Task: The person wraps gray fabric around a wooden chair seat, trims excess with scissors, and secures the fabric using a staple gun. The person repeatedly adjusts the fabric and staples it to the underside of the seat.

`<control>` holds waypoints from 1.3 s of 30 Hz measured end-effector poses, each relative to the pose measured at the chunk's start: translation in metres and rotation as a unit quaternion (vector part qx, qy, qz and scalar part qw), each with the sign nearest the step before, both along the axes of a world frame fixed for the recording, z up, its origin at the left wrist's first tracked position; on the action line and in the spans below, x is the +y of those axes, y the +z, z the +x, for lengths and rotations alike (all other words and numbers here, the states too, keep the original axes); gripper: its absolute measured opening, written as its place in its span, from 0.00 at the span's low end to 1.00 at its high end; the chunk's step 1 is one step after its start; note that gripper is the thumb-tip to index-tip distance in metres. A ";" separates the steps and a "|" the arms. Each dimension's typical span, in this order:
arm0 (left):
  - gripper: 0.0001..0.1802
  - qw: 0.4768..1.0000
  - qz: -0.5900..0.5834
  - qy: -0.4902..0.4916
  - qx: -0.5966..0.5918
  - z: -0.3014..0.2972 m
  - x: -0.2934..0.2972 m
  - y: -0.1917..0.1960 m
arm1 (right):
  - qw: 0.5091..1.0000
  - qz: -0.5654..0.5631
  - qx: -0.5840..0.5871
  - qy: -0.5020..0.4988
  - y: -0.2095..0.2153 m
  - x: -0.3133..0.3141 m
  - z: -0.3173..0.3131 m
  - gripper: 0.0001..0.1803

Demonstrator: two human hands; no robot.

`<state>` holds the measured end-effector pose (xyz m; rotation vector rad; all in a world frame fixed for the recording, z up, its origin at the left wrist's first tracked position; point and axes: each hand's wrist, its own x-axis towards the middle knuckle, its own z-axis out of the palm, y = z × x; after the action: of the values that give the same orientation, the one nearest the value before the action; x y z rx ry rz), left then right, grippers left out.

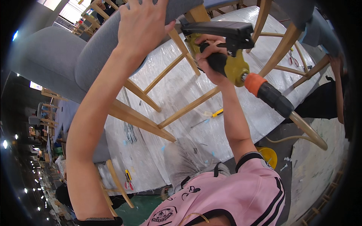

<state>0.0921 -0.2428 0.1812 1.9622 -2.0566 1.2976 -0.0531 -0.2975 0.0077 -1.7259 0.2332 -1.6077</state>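
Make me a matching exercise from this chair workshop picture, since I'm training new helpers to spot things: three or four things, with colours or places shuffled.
Things:
1. left hand
2. right hand
3. screwdriver
4. air hose

Places:
A. lying on the plastic-wrapped table
B. gripping the yellow and black staple gun
C. trailing from the gun's orange coupling
D. pressed on the grey upholstered chair

Pairs: 1-D, 2-B, 3-A, 4-C

Open gaps between wooden chair rails (166, 71) above wrapped table (181, 90).

Matt grey cloth seat (94, 49), smooth wooden legs (143, 120).
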 end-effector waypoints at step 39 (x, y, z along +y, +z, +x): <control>0.48 0.996 -0.039 -0.064 0.045 0.042 -0.001 -0.008 | 0.998 0.052 0.002 0.031 0.008 0.007 0.004 0.17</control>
<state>0.1342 -0.2438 0.1737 1.7907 -2.0220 1.2217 -0.0488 -0.2904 0.0154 -1.6411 0.2591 -1.5207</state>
